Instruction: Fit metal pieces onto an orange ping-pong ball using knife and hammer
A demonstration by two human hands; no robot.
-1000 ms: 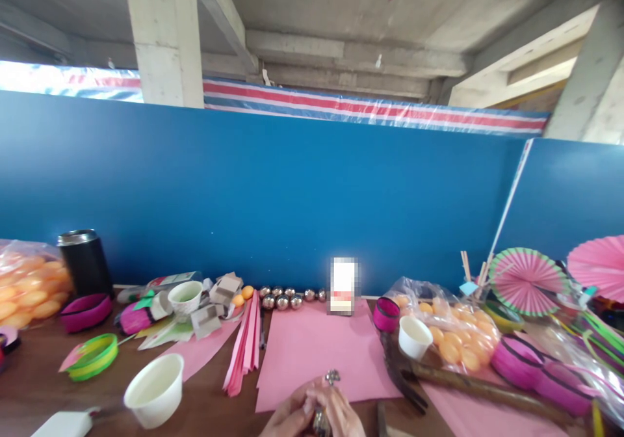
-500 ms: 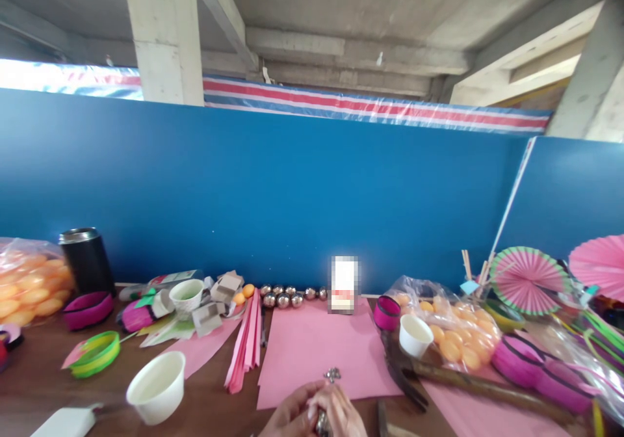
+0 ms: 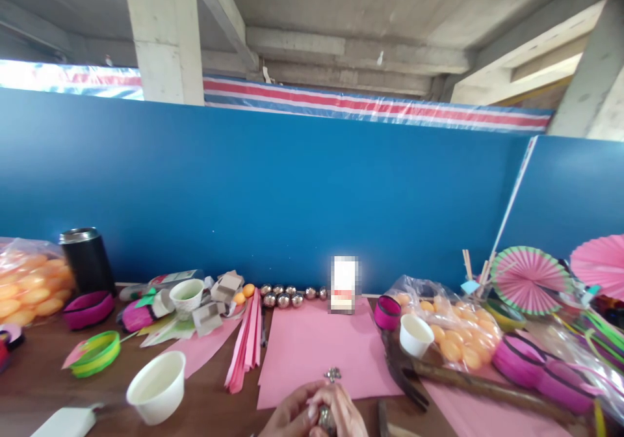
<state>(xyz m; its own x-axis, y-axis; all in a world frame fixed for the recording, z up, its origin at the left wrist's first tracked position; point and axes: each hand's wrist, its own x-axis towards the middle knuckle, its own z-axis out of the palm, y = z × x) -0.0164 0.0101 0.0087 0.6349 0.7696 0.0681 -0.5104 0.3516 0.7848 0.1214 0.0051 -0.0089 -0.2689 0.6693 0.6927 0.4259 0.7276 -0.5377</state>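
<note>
At the bottom middle, over the near edge of the pink paper (image 3: 322,339), my left hand (image 3: 291,414) and my right hand (image 3: 342,412) are closed together. Between their fingers shows a shiny, rounded silver metal piece (image 3: 326,419), ball-like and partly covered by the fingers. The lower parts of both hands are cut off by the frame. A cluster of small silver metal bits (image 3: 333,374) lies on the paper just beyond my fingertips. Several shiny metal balls (image 3: 283,300) sit along the paper's far edge.
A hammer (image 3: 468,385) lies to the right, beside a white cup (image 3: 416,335) and a bag of orange balls (image 3: 458,339). Leftward are another white cup (image 3: 156,387), folded pink paper strips (image 3: 244,343) and a black flask (image 3: 86,261). A blue partition (image 3: 312,196) stands behind.
The metal piece between my fingers has shifted slightly and shows more of its surface. Both hands stay in nearly the same place; the things on the table have not moved.
</note>
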